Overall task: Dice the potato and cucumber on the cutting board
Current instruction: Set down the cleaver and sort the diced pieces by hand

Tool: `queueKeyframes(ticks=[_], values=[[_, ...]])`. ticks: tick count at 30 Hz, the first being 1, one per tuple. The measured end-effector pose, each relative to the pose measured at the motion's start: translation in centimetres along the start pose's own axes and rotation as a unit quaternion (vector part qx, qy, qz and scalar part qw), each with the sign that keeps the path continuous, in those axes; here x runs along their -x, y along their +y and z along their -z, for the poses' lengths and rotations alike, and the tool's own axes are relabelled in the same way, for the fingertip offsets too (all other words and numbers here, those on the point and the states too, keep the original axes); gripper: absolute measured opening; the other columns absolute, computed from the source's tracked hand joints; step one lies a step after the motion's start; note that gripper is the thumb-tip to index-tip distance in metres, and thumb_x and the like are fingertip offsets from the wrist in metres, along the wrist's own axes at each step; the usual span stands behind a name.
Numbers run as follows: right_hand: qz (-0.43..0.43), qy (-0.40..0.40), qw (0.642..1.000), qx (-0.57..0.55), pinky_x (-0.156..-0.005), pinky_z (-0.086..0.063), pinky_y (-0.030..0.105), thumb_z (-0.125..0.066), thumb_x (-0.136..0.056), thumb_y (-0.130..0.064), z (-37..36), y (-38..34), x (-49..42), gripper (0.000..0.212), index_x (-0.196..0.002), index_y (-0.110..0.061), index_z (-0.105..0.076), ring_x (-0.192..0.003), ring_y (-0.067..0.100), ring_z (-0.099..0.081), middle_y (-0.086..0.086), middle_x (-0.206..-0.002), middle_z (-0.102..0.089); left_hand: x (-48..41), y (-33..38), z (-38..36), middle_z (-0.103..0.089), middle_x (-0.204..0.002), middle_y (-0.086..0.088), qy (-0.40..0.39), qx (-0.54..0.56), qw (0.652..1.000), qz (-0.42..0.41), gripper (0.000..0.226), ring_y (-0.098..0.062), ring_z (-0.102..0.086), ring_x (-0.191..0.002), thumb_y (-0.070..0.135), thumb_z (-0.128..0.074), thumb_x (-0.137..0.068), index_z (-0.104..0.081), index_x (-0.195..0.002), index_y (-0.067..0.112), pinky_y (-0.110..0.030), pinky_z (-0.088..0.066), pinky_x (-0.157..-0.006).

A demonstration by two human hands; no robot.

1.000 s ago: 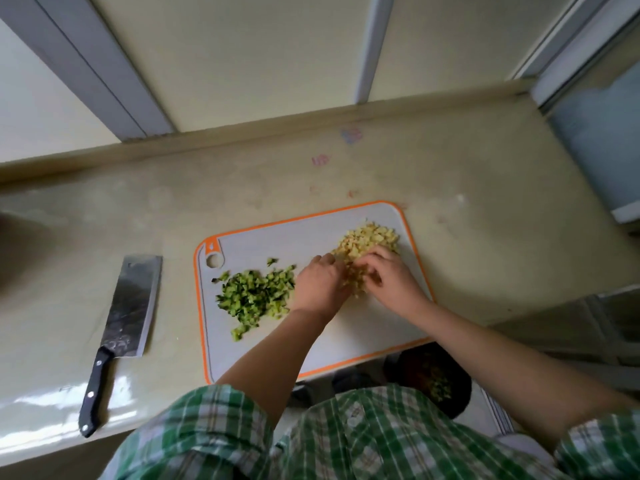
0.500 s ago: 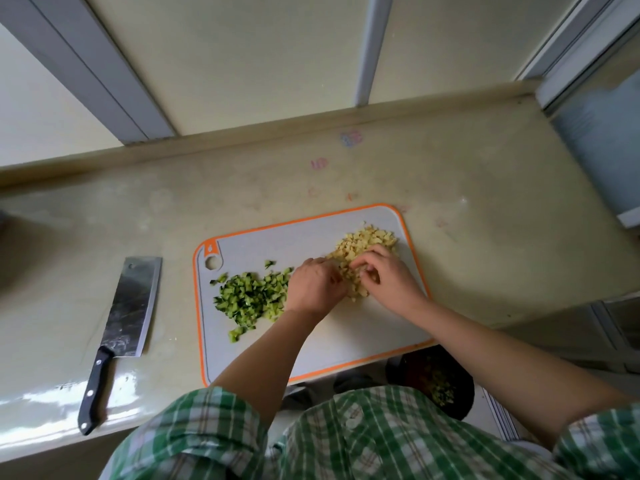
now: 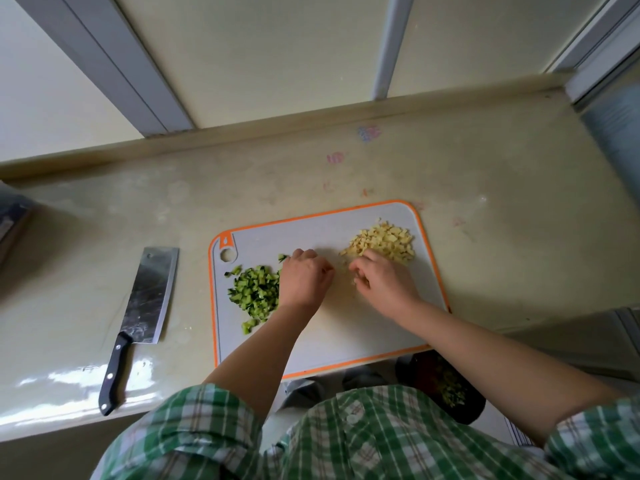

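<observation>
**Both hands down among the dice on the board**

Nearest the camera is a green plaid shirt (image 3: pixel 346 438), its sleeves rolled above the elbows. Just past it, at 5 o'clock from the cutting board (image 3: pixel 346 334) and below the counter's edge, sits a dark container (image 3: pixel 460 407) with pale and green scraps inside.

The grey, orange-rimmed board lies on the beige counter (image 3: pixel 502 237), its near edge overhanging slightly. Both forearms reach across it.

The left hand (image 3: pixel 304 282) rests knuckles-up near the board's middle, fingers curled under. It touches the 3 o'clock edge of the diced cucumber (image 3: pixel 256 292), which is heaped at the board's 9 o'clock. Whether anything is inside that curl cannot be told.

The right hand (image 3: pixel 384 285) lies just beside it, apart from it, fingers bent. Its fingertips are against the 7 o'clock edge of the diced potato (image 3: pixel 381 240), which is piled at the board's 1 o'clock. Whether they pinch a piece is unclear.

At 9 o'clock from the board, well apart, a cleaver (image 3: pixel 152 292) lies flat, black handle toward the person.

Farthest back, cream wall panels (image 3: pixel 277 46) with grey strips rise behind the counter.
</observation>
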State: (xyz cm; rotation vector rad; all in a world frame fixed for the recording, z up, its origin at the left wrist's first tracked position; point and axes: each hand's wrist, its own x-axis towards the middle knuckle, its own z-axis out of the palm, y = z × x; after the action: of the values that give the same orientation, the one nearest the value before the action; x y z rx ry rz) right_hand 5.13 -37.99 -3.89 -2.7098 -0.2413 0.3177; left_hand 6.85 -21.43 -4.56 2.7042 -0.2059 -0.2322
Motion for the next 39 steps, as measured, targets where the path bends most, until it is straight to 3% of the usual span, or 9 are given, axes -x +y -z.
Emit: queueKeyframes(ticks=[11,16,19,22,24,28,31,34,39], values=[[-0.031,-0.019,0.990,0.133,-0.075,-0.043,0.032,-0.056,-0.091,-0.032,-0.2,-2.6,-2.4,0.020,-0.105,-0.019,-0.062,-0.110,0.020,-0.052,0.001,-0.113,-0.053,-0.1,-1.6,0.9,-0.065,-0.089,-0.004,0.010,-0.006,0.999,0.036,0.012,-0.028,-0.054,-0.092,0.025,-0.063,-0.084,-0.073,-0.088,0.018,-0.034,-0.035,-0.075],[-0.021,0.023,0.990,0.138,-0.052,-0.042,0.029,-0.076,-0.074,-0.020,-0.1,-2.5,-2.3,0.009,-0.076,-0.017,-0.068,-0.085,0.022,-0.062,0.002,-0.085,-0.060,-1.0,-1.4,1.1,-0.064,-0.090,-0.003,0.006,-0.006,0.999,0.034,0.015,-0.026,-0.053,-0.095,0.030,-0.063,-0.085,-0.072,-0.089,0.019,-0.034,-0.032,-0.076],[-0.020,0.057,0.997,0.052,-0.055,-0.043,0.031,-0.072,-0.076,-0.022,0.1,-1.7,-2.5,0.008,-0.071,-0.019,-0.066,-0.083,0.024,-0.061,0.002,-0.082,-0.060,-1.4,-1.1,1.2,-0.066,-0.088,-0.002,0.001,-0.008,0.999,0.038,0.022,-0.025,-0.052,-0.094,0.040,-0.064,-0.086,-0.071,-0.085,0.019,-0.034,-0.032,-0.077],[-0.040,0.098,0.993,-0.044,-0.058,-0.050,0.036,-0.073,-0.077,-0.026,1.1,-0.9,-3.0,0.011,-0.072,-0.021,-0.064,-0.079,0.024,-0.062,0.000,-0.081,-0.060,-1.8,-1.1,1.3,-0.066,-0.099,-0.002,-0.008,-0.028,0.999,0.030,0.019,-0.026,-0.051,-0.101,0.026,-0.059,-0.088,-0.070,-0.102,0.019,-0.035,-0.034,-0.081],[-0.041,0.087,0.993,-0.067,-0.061,-0.051,0.037,-0.072,-0.078,-0.026,1.6,-0.8,-3.3,0.009,-0.076,-0.021,-0.065,-0.080,0.022,-0.062,-0.001,-0.083,-0.060,-1.8,-1.1,1.4,-0.067,-0.100,-0.003,-0.004,0.014,1.000,0.022,0.028,-0.027,-0.055,-0.099,0.017,-0.057,-0.086,-0.067,-0.112,0.018,-0.035,-0.038,-0.082],[0.001,0.053,0.996,-0.069,-0.060,-0.044,0.029,-0.070,-0.079,-0.024,1.3,-1.9,-3.2,0.004,-0.080,-0.021,-0.068,-0.080,0.019,-0.062,-0.004,-0.086,-0.061,-1.1,-0.9,2.5,-0.072,-0.079,0.002,-0.032,0.216,0.974,0.061,0.015,-0.012,-0.064,-0.071,0.029,-0.064,-0.090,-0.073,-0.091,0.017,-0.024,-0.047,-0.067],[0.013,0.051,0.995,-0.089,-0.059,-0.041,0.027,-0.071,-0.079,-0.021,0.7,-2.9,-3.2,0.002,-0.081,-0.021,-0.070,-0.077,0.017,-0.061,-0.007,-0.083,-0.059,-0.7,-1.0,3.1,-0.073,-0.075,0.004,-0.024,0.261,0.960,0.101,0.011,-0.010,-0.065,-0.067,0.026,-0.070,-0.086,-0.075,-0.080,0.018,-0.023,-0.049,-0.066],[0.012,0.055,0.994,-0.098,-0.061,-0.047,0.030,-0.069,-0.081,-0.018,0.6,-2.8,-3.3,0.005,-0.083,-0.021,-0.071,-0.075,0.016,-0.061,-0.009,-0.082,-0.057,-0.1,-1.7,3.5,-0.073,-0.079,0.004,0.004,0.216,0.969,0.123,0.008,-0.011,-0.065,-0.074,0.024,-0.068,-0.085,-0.075,-0.084,0.019,-0.022,-0.047,-0.065],[-0.027,0.063,0.996,-0.051,-0.068,-0.051,0.037,-0.064,-0.078,-0.007,0.5,-1.3,-2.9,0.013,-0.081,-0.018,-0.071,-0.084,0.024,-0.062,0.001,-0.088,-0.064,1.5,-4.1,3.9,-0.065,-0.093,-0.006,0.008,-0.057,0.997,0.055,0.026,-0.027,-0.052,-0.093,0.004,-0.057,-0.079,-0.072,-0.095,0.018,-0.031,-0.035,-0.070]])
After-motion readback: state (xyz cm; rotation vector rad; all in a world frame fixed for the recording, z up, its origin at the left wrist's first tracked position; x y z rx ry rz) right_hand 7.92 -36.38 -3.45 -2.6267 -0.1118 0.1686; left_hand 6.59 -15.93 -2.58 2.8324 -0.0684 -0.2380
